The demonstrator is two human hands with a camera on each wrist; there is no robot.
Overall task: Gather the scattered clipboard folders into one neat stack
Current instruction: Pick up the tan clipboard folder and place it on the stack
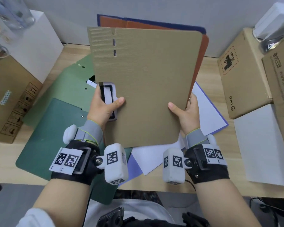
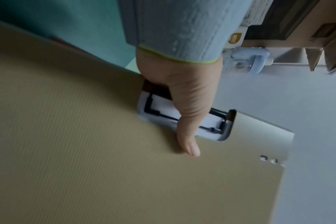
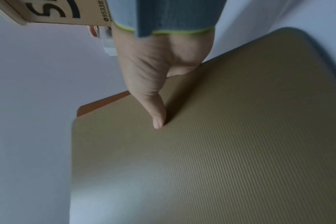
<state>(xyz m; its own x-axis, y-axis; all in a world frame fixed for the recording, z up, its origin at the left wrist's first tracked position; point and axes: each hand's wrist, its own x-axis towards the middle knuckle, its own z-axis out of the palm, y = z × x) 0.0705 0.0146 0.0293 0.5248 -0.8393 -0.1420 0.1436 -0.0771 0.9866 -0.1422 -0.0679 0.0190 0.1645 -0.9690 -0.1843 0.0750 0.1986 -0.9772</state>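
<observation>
While both hands clasped the tan folder (image 1: 143,82) above the worktop (image 1: 206,74), we kept an orange folder (image 1: 202,63) pressed behind it.

From the head view, we pinched opposite edges, left hand (image 1: 103,107) by the clip (image 1: 108,95), right hand (image 1: 185,112) opposite, probably to square the pair; green folders (image 1: 59,115) and a white-and-purple one (image 1: 208,110) lay underneath, hemmed by cardboard boxes (image 1: 241,79). At the left wrist, our thumb (image 2: 188,136) crossed the clip. At the right wrist, our thumb (image 3: 157,112) pressed the ribbed cover.
</observation>
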